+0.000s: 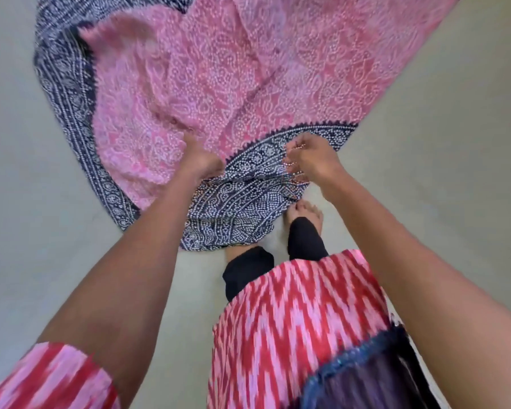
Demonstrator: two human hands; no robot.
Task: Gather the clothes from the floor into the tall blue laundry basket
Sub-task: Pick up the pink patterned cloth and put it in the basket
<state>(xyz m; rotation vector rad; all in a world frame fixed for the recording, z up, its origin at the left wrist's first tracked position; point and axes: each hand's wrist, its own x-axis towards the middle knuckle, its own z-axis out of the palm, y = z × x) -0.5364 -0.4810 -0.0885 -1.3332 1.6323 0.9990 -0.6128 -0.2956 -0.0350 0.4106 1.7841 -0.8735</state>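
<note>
Both hands grasp the same piece: left hand [201, 162] has its fingers curled into the fabric where pink meets navy, and right hand [311, 160] pinches the edge of the navy end panel [248, 199] with its fingertips. Neither hand is free. Nearest to us, at the lower right by the red-and-pink tunic [292, 305], sits a blue-rimmed shape [363, 360] with a dark inside. It is blurred, and we cannot tell whether it is the laundry basket. A bare foot [306, 212] stands just beside the navy panel's right corner, and the other foot appears to be partly under its lower edge. The panel hangs slack between the two grips and rests on the pale floor [27, 172] below them. Beyond the hands the pink cloth [219, 84] lies spread on the floor. Its long axis runs away from us and to the right, out of frame at the upper right corner, while a navy-bordered lobe curves round to the left. A raised fold at the upper left is too blurred to read. Judgement: we hold only the near end, and nearly all the length lies ahead of the grip, so the next move calls for drawing the cloth in hand over hand towards the body. The right hand is nearer the long run of fabric. The foot at the hem could trap the fabric.
</note>
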